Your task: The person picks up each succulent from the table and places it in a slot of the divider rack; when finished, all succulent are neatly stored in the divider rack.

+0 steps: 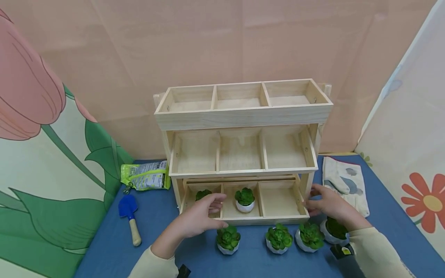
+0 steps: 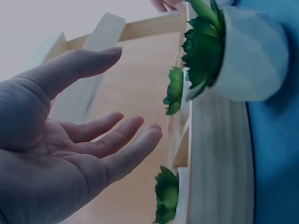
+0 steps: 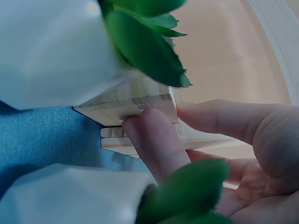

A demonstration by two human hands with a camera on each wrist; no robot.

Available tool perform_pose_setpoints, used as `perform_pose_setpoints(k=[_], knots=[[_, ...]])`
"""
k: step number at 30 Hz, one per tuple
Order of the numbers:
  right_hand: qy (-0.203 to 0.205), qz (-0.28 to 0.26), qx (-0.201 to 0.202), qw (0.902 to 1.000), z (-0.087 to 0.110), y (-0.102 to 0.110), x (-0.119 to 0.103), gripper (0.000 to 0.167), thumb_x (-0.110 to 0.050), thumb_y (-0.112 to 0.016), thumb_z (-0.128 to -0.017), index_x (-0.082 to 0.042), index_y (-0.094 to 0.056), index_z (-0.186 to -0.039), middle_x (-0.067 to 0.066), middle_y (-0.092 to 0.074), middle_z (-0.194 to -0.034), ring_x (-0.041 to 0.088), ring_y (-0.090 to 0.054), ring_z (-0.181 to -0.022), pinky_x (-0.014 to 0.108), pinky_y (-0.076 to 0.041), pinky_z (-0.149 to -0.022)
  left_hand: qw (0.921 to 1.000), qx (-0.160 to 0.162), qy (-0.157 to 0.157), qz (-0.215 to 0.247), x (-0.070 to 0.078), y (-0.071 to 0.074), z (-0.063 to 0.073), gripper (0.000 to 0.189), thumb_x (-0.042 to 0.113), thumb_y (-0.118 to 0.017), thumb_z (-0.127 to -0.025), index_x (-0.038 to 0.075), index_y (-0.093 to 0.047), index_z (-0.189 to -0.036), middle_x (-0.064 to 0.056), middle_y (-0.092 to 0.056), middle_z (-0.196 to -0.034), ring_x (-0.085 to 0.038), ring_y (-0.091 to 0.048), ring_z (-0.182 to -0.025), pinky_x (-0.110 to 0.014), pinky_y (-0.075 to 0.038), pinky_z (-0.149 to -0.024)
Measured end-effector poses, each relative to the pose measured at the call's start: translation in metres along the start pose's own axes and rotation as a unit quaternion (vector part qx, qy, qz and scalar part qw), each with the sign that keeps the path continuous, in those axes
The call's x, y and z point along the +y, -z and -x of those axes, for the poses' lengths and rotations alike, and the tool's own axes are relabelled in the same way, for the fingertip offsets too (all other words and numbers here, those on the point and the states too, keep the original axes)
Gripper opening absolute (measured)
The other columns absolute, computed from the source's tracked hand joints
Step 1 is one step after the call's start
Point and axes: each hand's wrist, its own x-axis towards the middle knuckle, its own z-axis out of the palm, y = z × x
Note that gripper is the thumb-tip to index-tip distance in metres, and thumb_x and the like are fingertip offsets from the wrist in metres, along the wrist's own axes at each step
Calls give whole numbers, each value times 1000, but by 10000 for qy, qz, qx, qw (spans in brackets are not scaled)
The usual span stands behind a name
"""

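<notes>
A three-tier wooden planter stand with divided boxes stands at the middle of the table. In its lowest box, one potted succulent occupies the middle compartment, and another is partly hidden in the left one. My left hand hovers in front of that box, fingers spread and holding nothing; the left wrist view confirms its bare palm. At the box's right end, my right hand grips the front corner, thumb at the rim and fingertips against the wood.
Several potted succulents line the front, one below my left hand, others toward the right. A blue trowel and a green bag lie at left. White gloves lie at right. Printed cloth walls surround the blue tabletop.
</notes>
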Motion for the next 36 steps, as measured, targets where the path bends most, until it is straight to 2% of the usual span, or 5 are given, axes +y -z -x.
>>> perform_pose_setpoints(k=[8, 14, 18, 24, 36], knots=[[-23, -19, -10, 10000, 0, 0, 0, 81, -14, -76, -99, 11, -30, -161, 38, -50, -142, 29, -80, -96, 45, -69, -79, 9996, -221, 65, -131, -17, 4, 19, 77, 18, -87, -90, 0, -49, -154, -22, -56, -156, -42, -58, -141, -60, -49, -117], [-34, -42, -38, 10000, -1, 0, 1, 81, -13, -75, -99, 11, -28, -161, 39, -49, -143, 30, -80, -97, 46, -69, -80, 9989, -456, -109, 75, -30, 6, 27, 74, 16, -85, -93, -4, -47, -154, -25, -54, -154, -45, -56, -143, -50, -51, -117], [-17, -25, -39, 10000, -1, 0, 1, 82, -13, -75, -99, 11, -28, -161, 40, -48, -143, 30, -80, -96, 46, -69, -79, 9983, -500, -187, 241, -35, 6, 30, 74, 14, -84, -92, -5, -48, -153, -27, -55, -153, -44, -57, -141, -44, -53, -116], [14, 19, -25, 10000, -1, 0, 1, 82, -13, -76, -99, 11, -29, -161, 39, -49, -142, 29, -80, -96, 46, -69, -79, 9974, -568, -97, 423, -39, 6, 31, 73, 13, -84, -92, -5, -48, -153, -26, -53, -155, -43, -56, -141, -43, -53, -117], [68, 22, -48, 10000, 0, 0, 2, 80, -14, -75, -99, 12, -29, -160, 38, -50, -140, 29, -80, -93, 47, -69, -79, 9967, -705, 189, 360, -46, -7, 32, 71, 12, -84, -92, -1, -49, -153, -21, -53, -157, -41, -54, -144, -42, -52, -118]])
